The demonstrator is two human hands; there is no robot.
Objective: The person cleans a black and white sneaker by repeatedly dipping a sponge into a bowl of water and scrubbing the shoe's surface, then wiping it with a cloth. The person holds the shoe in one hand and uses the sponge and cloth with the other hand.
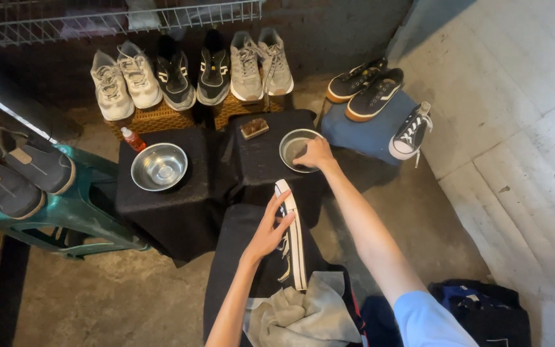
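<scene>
Setting: concrete floor (123, 295) against a dark wall, with a wire rack (97, 19) overhead and low stands draped in black cloth (162, 212).
Far left: two dark slip-on shoes (17, 173) rest on a teal plastic stool (65, 218), one at its outer edge; judged risk, a knock to the stool tips them to the floor.
Left stand: empty steel bowl (159, 166) with a small orange bottle (133, 139) lying just beside its rim; the bottle could roll off the cloth if the stand is jostled.
Back row: six pale and black sneakers (191, 74) lean on wicker boxes (155, 117).
Centre stand: brown scrub brush (254, 128), well apart from both hands.
Left hand (266, 232): fingers spread, steadying a black shoe with a white sole (292, 234) held on edge over the lap; the hold looks light, so the shoe may slip sideways under pressure.
Lap: grey rag (303, 315) bunched below the shoe's heel.
Right hand (315, 154): reaches into a second steel bowl (295, 148), fingers curled over its contents, which cannot be made out; the bowl sits near the stand's corner, so a downward push on its rim could upend it.
Right: black canvas shoes (367, 90) on a blue stool (367, 135), one high-top (410, 132) overhanging its edge and liable to drop.
</scene>
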